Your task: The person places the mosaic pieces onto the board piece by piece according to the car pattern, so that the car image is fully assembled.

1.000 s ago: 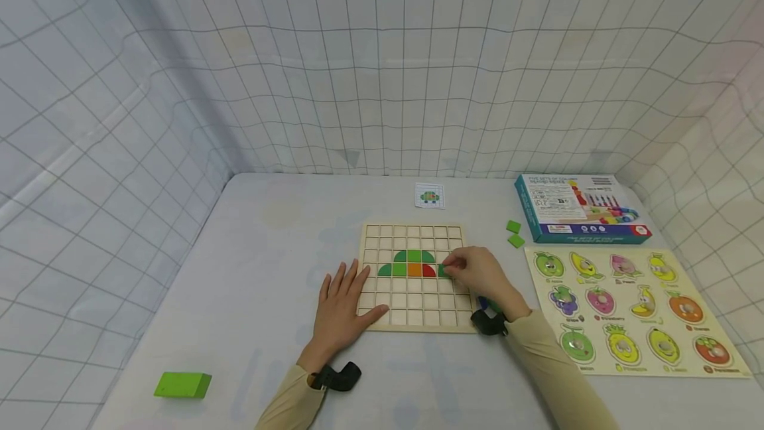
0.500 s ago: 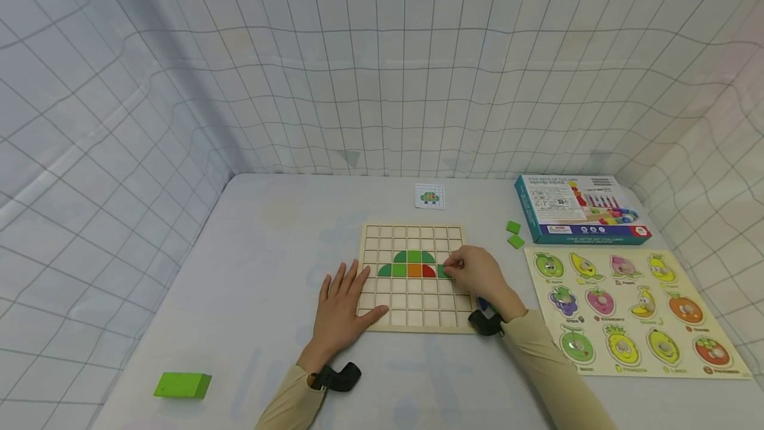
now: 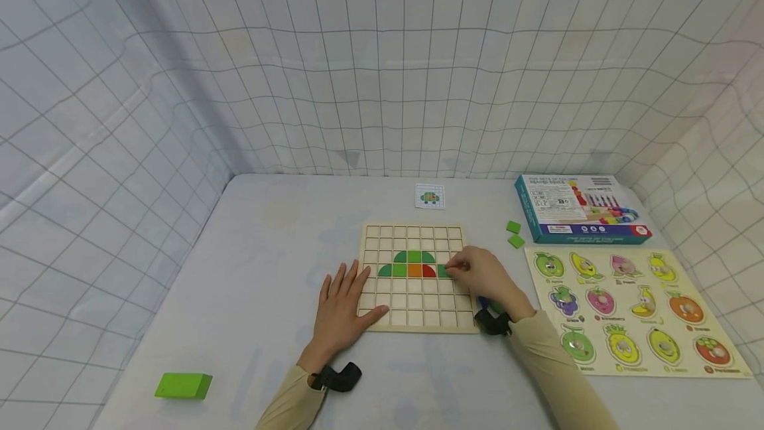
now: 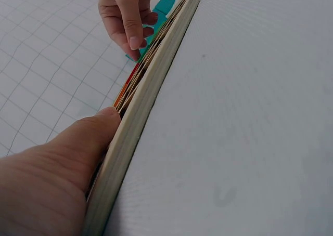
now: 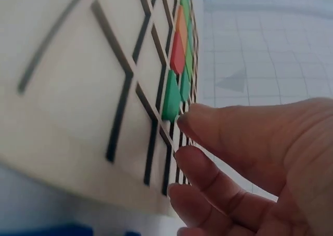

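A wooden grid board (image 3: pixel 412 314) lies flat on the table. Green, orange and red tiles (image 3: pixel 414 264) form a dome shape in its middle rows. My left hand (image 3: pixel 341 304) lies flat, fingers spread, over the board's left edge (image 4: pixel 140 121), with its thumb against the side. My right hand (image 3: pixel 451 271) is over the right part of the board, fingers curled. Its fingertips pinch the green tile (image 3: pixel 443 271) at the right end of the coloured row. In the right wrist view a fingertip (image 5: pixel 188 117) touches that green tile (image 5: pixel 170 96), which sits in its cell.
A small pattern card (image 3: pixel 430 196) lies behind the board. To the right are two loose green tiles (image 3: pixel 514 233), a teal box (image 3: pixel 579 208) and a fruit puzzle board (image 3: pixel 633 310). A green block (image 3: pixel 182 385) lies at front left. Gridded cloth walls enclose the table.
My right hand has eased slightly to the right, still at the green tile, so a little more of the tile shows. The left hand has not moved.
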Demonstrator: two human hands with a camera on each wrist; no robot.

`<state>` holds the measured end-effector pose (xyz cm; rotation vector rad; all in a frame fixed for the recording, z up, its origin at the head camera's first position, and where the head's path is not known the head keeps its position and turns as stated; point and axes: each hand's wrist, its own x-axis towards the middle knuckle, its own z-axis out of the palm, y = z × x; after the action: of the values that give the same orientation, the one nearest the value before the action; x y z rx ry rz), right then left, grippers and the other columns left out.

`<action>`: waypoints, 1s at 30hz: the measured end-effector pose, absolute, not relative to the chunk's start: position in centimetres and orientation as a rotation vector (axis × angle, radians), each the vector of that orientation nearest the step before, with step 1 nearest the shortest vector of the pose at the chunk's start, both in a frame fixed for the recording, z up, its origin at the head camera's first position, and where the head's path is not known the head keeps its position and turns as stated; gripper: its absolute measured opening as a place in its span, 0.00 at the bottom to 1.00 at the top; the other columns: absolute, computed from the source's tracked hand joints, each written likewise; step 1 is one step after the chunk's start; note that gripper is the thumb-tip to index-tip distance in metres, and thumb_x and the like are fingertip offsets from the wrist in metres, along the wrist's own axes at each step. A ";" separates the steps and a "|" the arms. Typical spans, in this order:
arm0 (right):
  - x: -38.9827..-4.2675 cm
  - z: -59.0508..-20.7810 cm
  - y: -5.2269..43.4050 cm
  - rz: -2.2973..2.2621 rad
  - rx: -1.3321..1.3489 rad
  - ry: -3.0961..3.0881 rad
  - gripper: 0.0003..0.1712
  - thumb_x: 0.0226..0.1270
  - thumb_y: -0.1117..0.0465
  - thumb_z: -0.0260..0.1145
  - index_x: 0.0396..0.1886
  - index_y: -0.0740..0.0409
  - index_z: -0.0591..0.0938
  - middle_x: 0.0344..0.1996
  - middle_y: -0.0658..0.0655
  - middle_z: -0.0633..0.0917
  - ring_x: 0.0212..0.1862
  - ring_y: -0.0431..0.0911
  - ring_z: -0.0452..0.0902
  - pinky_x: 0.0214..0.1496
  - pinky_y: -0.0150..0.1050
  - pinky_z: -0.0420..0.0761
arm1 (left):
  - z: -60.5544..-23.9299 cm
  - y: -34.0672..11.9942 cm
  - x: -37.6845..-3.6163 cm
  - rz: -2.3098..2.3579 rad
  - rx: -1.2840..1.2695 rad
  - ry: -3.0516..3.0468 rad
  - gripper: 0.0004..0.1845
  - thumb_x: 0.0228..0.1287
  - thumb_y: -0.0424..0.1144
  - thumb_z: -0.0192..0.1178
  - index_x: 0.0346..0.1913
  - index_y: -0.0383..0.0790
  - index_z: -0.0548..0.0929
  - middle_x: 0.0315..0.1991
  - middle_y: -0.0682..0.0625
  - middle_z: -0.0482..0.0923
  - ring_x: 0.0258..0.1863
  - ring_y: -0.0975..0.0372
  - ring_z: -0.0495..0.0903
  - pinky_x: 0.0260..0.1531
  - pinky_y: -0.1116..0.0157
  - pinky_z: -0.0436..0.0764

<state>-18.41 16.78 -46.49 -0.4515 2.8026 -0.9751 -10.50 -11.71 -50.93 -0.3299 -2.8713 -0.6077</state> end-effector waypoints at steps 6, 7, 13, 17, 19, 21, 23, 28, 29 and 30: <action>-18.1 -46.1 19.2 -1.041 -0.491 2.831 0.08 0.61 0.57 0.65 0.36 0.54 0.86 0.29 0.49 0.81 0.29 0.42 0.69 0.27 0.35 0.70 | -51.0 -11.7 -10.5 -0.611 -0.327 -2.875 0.45 0.53 0.67 0.56 0.70 0.48 0.60 0.71 0.46 0.53 0.71 0.50 0.48 0.66 0.46 0.45; -18.0 -46.0 19.7 -1.043 -0.501 2.849 0.09 0.62 0.57 0.65 0.37 0.55 0.86 0.29 0.49 0.81 0.29 0.42 0.69 0.27 0.34 0.70 | -51.0 -11.6 -10.5 -0.612 -0.327 -2.871 0.45 0.53 0.67 0.56 0.70 0.47 0.60 0.71 0.46 0.54 0.71 0.50 0.48 0.66 0.46 0.45; -17.2 -45.1 22.3 -1.055 -0.473 2.914 0.09 0.63 0.56 0.64 0.37 0.55 0.85 0.30 0.50 0.82 0.31 0.42 0.71 0.28 0.33 0.71 | -51.1 -11.7 -10.6 -0.603 -0.328 -2.866 0.45 0.53 0.68 0.56 0.70 0.48 0.61 0.71 0.46 0.54 0.71 0.50 0.49 0.66 0.46 0.45; -16.6 -44.8 23.6 -1.031 -0.446 2.937 0.09 0.63 0.56 0.64 0.37 0.54 0.85 0.29 0.49 0.81 0.32 0.43 0.70 0.29 0.33 0.70 | -51.1 -11.7 -10.6 -0.604 -0.324 -2.866 0.45 0.53 0.67 0.56 0.70 0.48 0.60 0.71 0.46 0.54 0.71 0.50 0.48 0.66 0.47 0.45; -16.2 -44.8 24.1 -1.018 -0.437 2.939 0.09 0.63 0.56 0.64 0.37 0.55 0.85 0.29 0.49 0.81 0.32 0.43 0.69 0.30 0.32 0.70 | -51.1 -11.8 -10.6 -0.606 -0.324 -2.864 0.45 0.53 0.67 0.56 0.70 0.48 0.60 0.71 0.46 0.54 0.71 0.50 0.49 0.66 0.46 0.45; -15.8 -44.8 24.5 -1.013 -0.417 2.929 0.08 0.62 0.56 0.65 0.36 0.54 0.85 0.28 0.49 0.80 0.32 0.43 0.69 0.29 0.32 0.70 | -51.1 -11.8 -10.6 -0.607 -0.326 -2.861 0.45 0.53 0.67 0.56 0.70 0.48 0.61 0.71 0.46 0.55 0.71 0.50 0.49 0.66 0.46 0.45; -15.3 -44.9 25.0 -1.000 -0.391 2.906 0.08 0.61 0.56 0.66 0.36 0.54 0.85 0.28 0.49 0.80 0.32 0.44 0.69 0.28 0.31 0.69 | -51.1 -11.7 -10.6 -0.606 -0.323 -2.869 0.45 0.53 0.67 0.56 0.70 0.48 0.60 0.71 0.46 0.54 0.71 0.51 0.48 0.66 0.47 0.45; -14.1 -45.4 25.8 -0.931 -0.332 2.841 0.08 0.58 0.55 0.68 0.36 0.51 0.85 0.24 0.48 0.77 0.30 0.43 0.68 0.25 0.31 0.69 | -51.0 -11.7 -10.6 -0.615 -0.326 -2.889 0.45 0.53 0.68 0.55 0.71 0.49 0.59 0.72 0.47 0.52 0.72 0.51 0.47 0.67 0.47 0.44; -13.9 -45.5 26.0 -0.919 -0.326 2.831 0.08 0.57 0.54 0.69 0.35 0.51 0.85 0.24 0.48 0.76 0.29 0.43 0.68 0.25 0.31 0.69 | -50.9 -11.7 -10.6 -0.618 -0.327 -2.892 0.45 0.53 0.68 0.55 0.71 0.49 0.59 0.72 0.47 0.52 0.72 0.51 0.47 0.67 0.47 0.43; -13.7 -45.6 26.0 -0.912 -0.324 2.822 0.08 0.57 0.54 0.69 0.35 0.50 0.85 0.23 0.48 0.76 0.28 0.43 0.68 0.24 0.31 0.69 | -50.9 -11.7 -10.6 -0.623 -0.328 -2.893 0.45 0.53 0.68 0.56 0.71 0.48 0.59 0.72 0.47 0.52 0.72 0.51 0.46 0.67 0.47 0.43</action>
<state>-13.70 26.02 -45.61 -0.3241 2.8218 -0.9123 -10.61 -11.71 -50.89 -0.3278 -2.8927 -0.6227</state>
